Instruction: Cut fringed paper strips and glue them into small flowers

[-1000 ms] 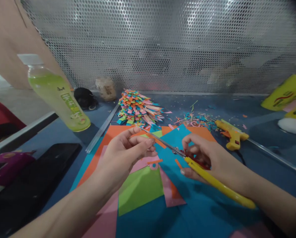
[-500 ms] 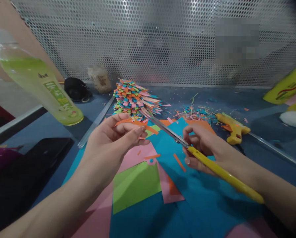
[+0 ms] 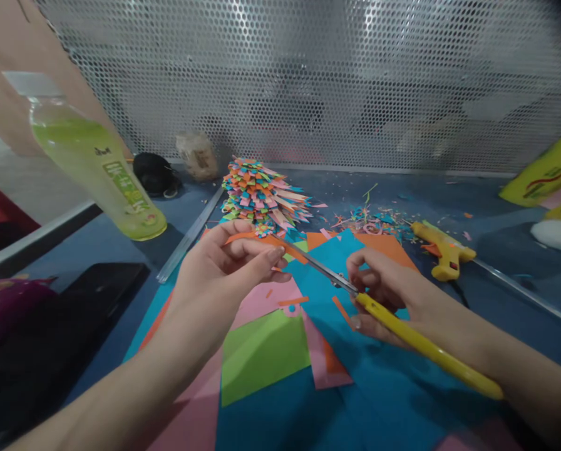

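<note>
My left hand pinches a thin orange paper strip between thumb and fingers. My right hand grips a pair of yellow-handled scissors, its blades angled up and left to the strip by my left fingertips. Whether the blades are closed on the strip I cannot tell. Below lie a green sheet, a pink sheet and large blue paper. Cut orange strips and a small pink-and-blue paper piece rest on them.
Behind my left hand stands a cone of layered coloured paper strips. Paper scraps and a yellow glue gun lie right of it. A drink bottle, clear ruler and black phone-like slab are at left; perforated metal rises behind.
The scissor blades have lowered slightly toward the strip in my left hand. The whole view has shifted a little, with things on the left appearing farther right.
</note>
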`<action>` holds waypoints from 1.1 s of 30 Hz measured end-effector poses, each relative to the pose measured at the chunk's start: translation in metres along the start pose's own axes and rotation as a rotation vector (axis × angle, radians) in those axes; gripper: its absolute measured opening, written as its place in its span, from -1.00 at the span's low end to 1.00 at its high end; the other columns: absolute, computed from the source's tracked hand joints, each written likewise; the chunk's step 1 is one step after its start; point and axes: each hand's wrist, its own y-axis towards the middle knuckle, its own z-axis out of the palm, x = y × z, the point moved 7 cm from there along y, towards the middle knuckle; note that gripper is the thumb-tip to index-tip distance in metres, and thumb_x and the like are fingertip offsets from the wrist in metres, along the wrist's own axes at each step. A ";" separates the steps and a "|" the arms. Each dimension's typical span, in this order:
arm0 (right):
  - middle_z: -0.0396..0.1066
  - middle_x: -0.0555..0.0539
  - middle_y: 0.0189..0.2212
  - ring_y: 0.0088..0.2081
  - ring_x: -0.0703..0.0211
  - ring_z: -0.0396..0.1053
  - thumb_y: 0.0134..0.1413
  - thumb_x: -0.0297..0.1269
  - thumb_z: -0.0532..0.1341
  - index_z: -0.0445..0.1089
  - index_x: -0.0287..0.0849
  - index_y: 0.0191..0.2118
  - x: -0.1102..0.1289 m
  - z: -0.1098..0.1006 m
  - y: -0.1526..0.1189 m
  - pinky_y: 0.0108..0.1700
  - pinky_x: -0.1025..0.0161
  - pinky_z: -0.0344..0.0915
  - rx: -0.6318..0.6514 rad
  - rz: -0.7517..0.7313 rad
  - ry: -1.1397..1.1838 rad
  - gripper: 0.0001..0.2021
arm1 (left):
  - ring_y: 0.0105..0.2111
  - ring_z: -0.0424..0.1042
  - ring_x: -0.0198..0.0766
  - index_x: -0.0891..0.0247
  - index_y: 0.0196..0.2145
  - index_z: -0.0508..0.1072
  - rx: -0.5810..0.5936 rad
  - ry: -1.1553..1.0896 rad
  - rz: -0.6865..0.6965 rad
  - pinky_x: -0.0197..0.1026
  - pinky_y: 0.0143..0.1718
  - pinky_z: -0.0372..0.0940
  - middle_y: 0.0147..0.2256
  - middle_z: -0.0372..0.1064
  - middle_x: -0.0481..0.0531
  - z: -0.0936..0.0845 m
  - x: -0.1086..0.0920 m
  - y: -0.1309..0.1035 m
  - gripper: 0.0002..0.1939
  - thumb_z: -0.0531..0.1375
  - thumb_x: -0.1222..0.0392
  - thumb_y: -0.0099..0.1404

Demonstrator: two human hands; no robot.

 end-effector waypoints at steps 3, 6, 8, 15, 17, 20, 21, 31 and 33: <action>0.17 0.10 -0.43 -0.48 0.41 0.08 -0.03 -0.19 0.31 0.05 -0.11 -0.28 0.003 0.001 0.001 -0.52 0.47 0.02 -0.014 -0.009 0.048 -0.63 | -0.50 0.46 -0.40 0.22 -0.29 0.29 0.002 0.035 -0.007 -0.38 -0.40 0.42 -0.55 0.43 -0.17 -0.001 0.002 0.000 -0.69 0.32 0.32 0.05; 0.16 0.12 -0.46 -0.51 0.42 0.04 -0.01 -0.21 0.29 0.06 -0.11 -0.27 0.005 -0.001 0.002 -0.53 0.47 0.00 -0.039 -0.034 -0.010 -0.66 | -0.49 0.47 -0.38 0.22 -0.30 0.30 -0.010 0.034 -0.021 -0.37 -0.39 0.42 -0.55 0.42 -0.17 -0.001 0.004 0.000 -0.70 0.33 0.30 0.04; 0.15 0.12 -0.47 -0.51 0.43 0.03 -0.02 -0.22 0.30 0.07 -0.11 -0.28 0.004 -0.001 0.002 -0.54 0.47 0.00 -0.054 -0.038 -0.028 -0.66 | -0.50 0.47 -0.38 0.23 -0.31 0.30 -0.015 0.008 -0.029 -0.37 -0.41 0.42 -0.56 0.41 -0.17 0.000 0.004 0.000 -0.69 0.34 0.31 0.02; 0.20 0.11 -0.44 -0.53 0.44 0.08 -0.05 -0.22 0.32 0.06 -0.12 -0.28 0.004 0.000 0.002 -0.56 0.46 -0.01 -0.043 -0.036 0.025 -0.62 | -0.52 0.47 -0.38 0.25 -0.32 0.31 -0.020 -0.028 -0.043 -0.38 -0.41 0.42 -0.57 0.43 -0.14 0.000 0.005 0.000 -0.68 0.35 0.30 0.01; 0.21 0.11 -0.43 -0.51 0.43 0.09 -0.06 -0.21 0.32 0.06 -0.12 -0.28 0.004 0.000 0.002 -0.53 0.46 0.02 -0.034 -0.021 0.029 -0.62 | -0.52 0.48 -0.37 0.24 -0.33 0.32 -0.015 -0.043 -0.057 -0.38 -0.42 0.42 -0.57 0.44 -0.14 0.000 0.005 0.000 -0.69 0.36 0.30 0.00; 0.19 0.11 -0.43 -0.47 0.41 0.11 -0.05 -0.22 0.32 0.05 -0.11 -0.28 0.003 0.000 0.001 -0.49 0.47 0.07 -0.025 -0.004 0.028 -0.63 | -0.54 0.49 -0.35 0.24 -0.34 0.33 -0.011 -0.061 -0.069 -0.37 -0.44 0.43 -0.57 0.45 -0.15 0.001 0.005 0.000 -0.70 0.36 0.29 -0.01; 0.18 0.11 -0.42 -0.47 0.41 0.11 -0.04 -0.22 0.31 0.05 -0.11 -0.29 0.003 0.000 0.001 -0.49 0.48 0.07 -0.026 -0.006 0.020 -0.63 | -0.54 0.49 -0.35 0.24 -0.34 0.33 -0.015 -0.063 -0.067 -0.36 -0.44 0.43 -0.57 0.45 -0.15 0.000 0.005 0.000 -0.70 0.36 0.29 -0.01; 0.17 0.12 -0.47 -0.50 0.41 0.05 -0.05 -0.18 0.31 0.05 -0.10 -0.27 0.002 -0.002 0.001 -0.51 0.47 0.08 -0.048 -0.008 -0.052 -0.62 | -0.54 0.47 -0.37 0.25 -0.36 0.33 -0.028 -0.073 -0.074 -0.38 -0.44 0.44 -0.58 0.44 -0.14 0.000 0.005 -0.001 -0.70 0.37 0.29 -0.02; 0.22 0.10 -0.45 -0.49 0.40 0.08 -0.05 -0.18 0.32 0.06 -0.10 -0.26 0.001 -0.002 0.001 -0.50 0.46 0.09 -0.051 -0.005 -0.055 -0.62 | -0.55 0.47 -0.38 0.26 -0.36 0.33 -0.021 -0.084 -0.078 -0.38 -0.45 0.43 -0.58 0.43 -0.14 0.001 0.006 -0.001 -0.70 0.37 0.29 -0.02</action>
